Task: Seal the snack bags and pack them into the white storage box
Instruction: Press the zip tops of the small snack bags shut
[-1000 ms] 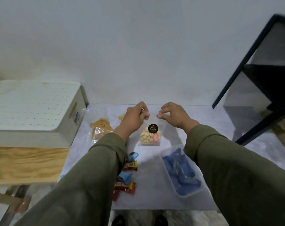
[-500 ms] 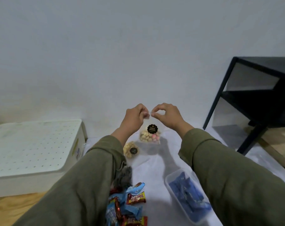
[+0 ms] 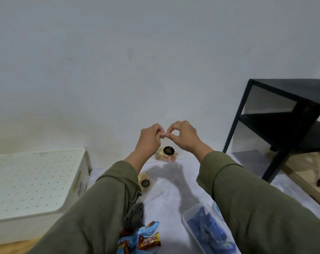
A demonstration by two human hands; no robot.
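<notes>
Nearest the viewer, wrapped candy bars (image 3: 145,240) in blue and red foil lie on the white tabletop (image 3: 170,198), left of a clear plastic container (image 3: 201,233) that holds blue packets. Beyond the candy bars, a dark mesh pouch (image 3: 134,216) shows partly under the left sleeve (image 3: 93,208). Farther along the tabletop, a second snack bag (image 3: 144,181) with a black round label lies flat beside the left forearm. The white storage box (image 3: 32,187), its perforated lid on, stands off the tabletop's left edge on a wooden surface. Above the tabletop's far part, both hands are raised and meet at the fingertips: the left hand (image 3: 150,138) and the right hand (image 3: 182,136) each pinch, thumb against forefinger, the top edge of a clear snack bag (image 3: 166,154) of pale round biscuits with a black round label, which hangs below them, clear of the tabletop. To the tabletop's right stands a black metal shelf unit (image 3: 283,125). A plain white wall (image 3: 137,61) closes the background.
</notes>
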